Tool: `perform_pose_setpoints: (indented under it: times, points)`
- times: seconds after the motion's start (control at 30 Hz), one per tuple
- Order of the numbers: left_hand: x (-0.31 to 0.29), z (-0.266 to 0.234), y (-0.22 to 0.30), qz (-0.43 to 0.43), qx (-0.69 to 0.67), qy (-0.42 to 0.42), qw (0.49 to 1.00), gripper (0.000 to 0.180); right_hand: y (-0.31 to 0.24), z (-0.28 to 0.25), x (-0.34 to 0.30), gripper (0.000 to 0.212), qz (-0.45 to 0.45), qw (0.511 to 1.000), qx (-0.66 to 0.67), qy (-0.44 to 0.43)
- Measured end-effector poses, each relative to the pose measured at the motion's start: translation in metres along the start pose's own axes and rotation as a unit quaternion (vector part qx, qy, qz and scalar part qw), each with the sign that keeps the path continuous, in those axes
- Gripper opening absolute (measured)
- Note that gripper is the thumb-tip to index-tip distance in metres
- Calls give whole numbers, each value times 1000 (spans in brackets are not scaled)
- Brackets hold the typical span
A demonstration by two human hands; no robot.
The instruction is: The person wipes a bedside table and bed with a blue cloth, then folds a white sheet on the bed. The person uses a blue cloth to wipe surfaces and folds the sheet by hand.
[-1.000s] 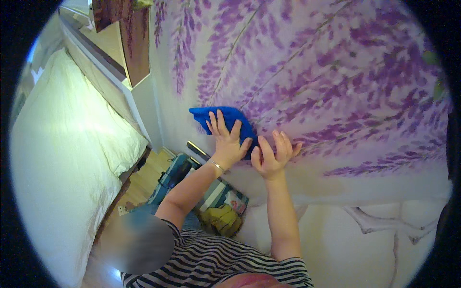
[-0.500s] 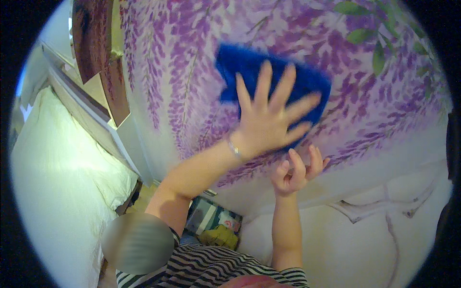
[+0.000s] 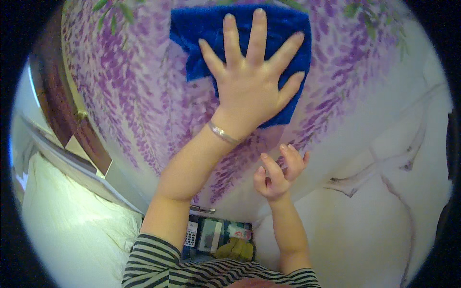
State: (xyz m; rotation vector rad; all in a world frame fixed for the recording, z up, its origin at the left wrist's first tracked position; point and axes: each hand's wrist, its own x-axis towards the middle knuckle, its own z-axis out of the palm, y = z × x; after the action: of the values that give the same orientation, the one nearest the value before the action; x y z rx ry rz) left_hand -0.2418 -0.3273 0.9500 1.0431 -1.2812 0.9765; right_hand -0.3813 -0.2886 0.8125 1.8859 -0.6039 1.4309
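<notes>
My left hand (image 3: 249,89) lies flat with its fingers spread on a blue cloth (image 3: 197,24), pressing it to an upright surface painted with hanging purple blossoms (image 3: 137,91). The cloth is spread wide beneath the palm, and its left corner sticks out past the fingers. A thin bracelet (image 3: 224,133) circles the left wrist. Lower down and to the right, my right hand (image 3: 280,178) is raised with nothing visible in it. Its fingers are loosely bent and apart, just below the cloth's bottom edge.
At the left stand a dark wooden piece with a curved outline (image 3: 60,101) and a bed with a pale cover (image 3: 72,221). Low in the middle are a white keypad device (image 3: 190,235) and a crumpled olive cloth (image 3: 236,250). A pale surface with brown painted lines (image 3: 355,225) fills the right.
My left hand has slid the blue cloth upward and to the left over the painted surface. My right hand stays loosely bent nearby, and the whole view has shifted.
</notes>
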Motion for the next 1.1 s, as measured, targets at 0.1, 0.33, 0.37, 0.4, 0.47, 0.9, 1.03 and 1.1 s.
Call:
perform_pose_setpoints:
  times: [0.1,0.33,0.37,0.4,0.47,0.9,1.03,1.1]
  points:
    - [3,10,19,42,-31,-7,999,55,12,-12,-3,32,41,999,15,33]
    - [-139,-3,46,83,-45,-203,975,48,-17,-3,0,61,210,972,92,-49]
    - [-157,-8,40,89,-41,-230,968,49,-20,-3,-6,61,210,972,78,-69]
    - [-173,-13,31,94,-61,-206,972,48,-23,-1,-11,61,212,971,66,-89]
    - [-185,-18,15,78,-108,-172,976,45,-25,5,-17,65,209,969,61,-118]
    - [-134,-5,20,-20,-222,-71,972,43,70,3,65,73,31,968,-236,-81]
    - [-127,3,42,38,-199,-88,975,52,134,-35,124,76,53,964,-262,17]
    - [-130,4,43,42,-199,-80,976,52,154,-52,140,76,113,949,-287,68]
